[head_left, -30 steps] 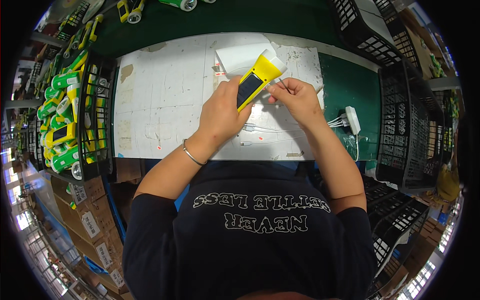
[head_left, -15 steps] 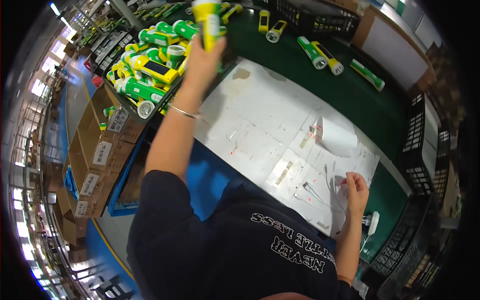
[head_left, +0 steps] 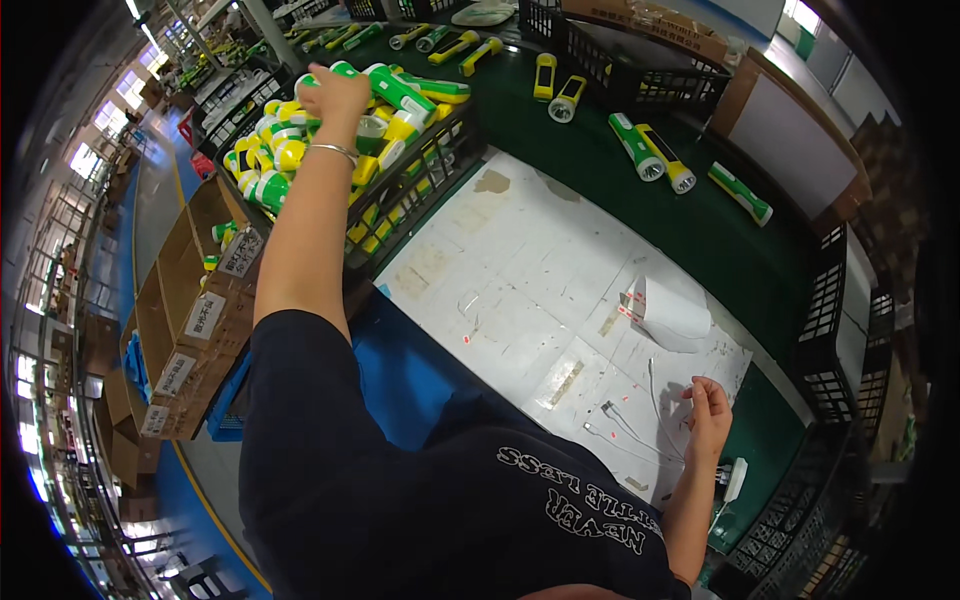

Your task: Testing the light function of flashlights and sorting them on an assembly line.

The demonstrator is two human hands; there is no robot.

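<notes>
My left hand (head_left: 335, 97) is at a black crate (head_left: 425, 172) heaped with green, white and yellow flashlights. Its fingers curl down round a flashlight (head_left: 304, 86) in the pile, the grip partly hidden by the hand itself. A green flashlight (head_left: 400, 95) lies just right of the hand, on top of the heap. My right hand (head_left: 708, 410) hovers at the near right end of the white work board (head_left: 540, 230), fingers loosely bent and holding nothing I can see. Beside it, thin white charging cables (head_left: 625, 420) with plugs rest on the board.
A curled white paper sheet (head_left: 675, 315) stands on the board. Several flashlights, one of them green (head_left: 740, 193), lie on the dark green bench beyond. A black crate (head_left: 645, 65) is at the back; cardboard boxes (head_left: 190, 310) are at left. A white plug-like device (head_left: 735, 480) sits near my right wrist.
My left hand, which held a flashlight upright above the crate's right side, has moved left and down into the pile. The right hand stays near the cables.
</notes>
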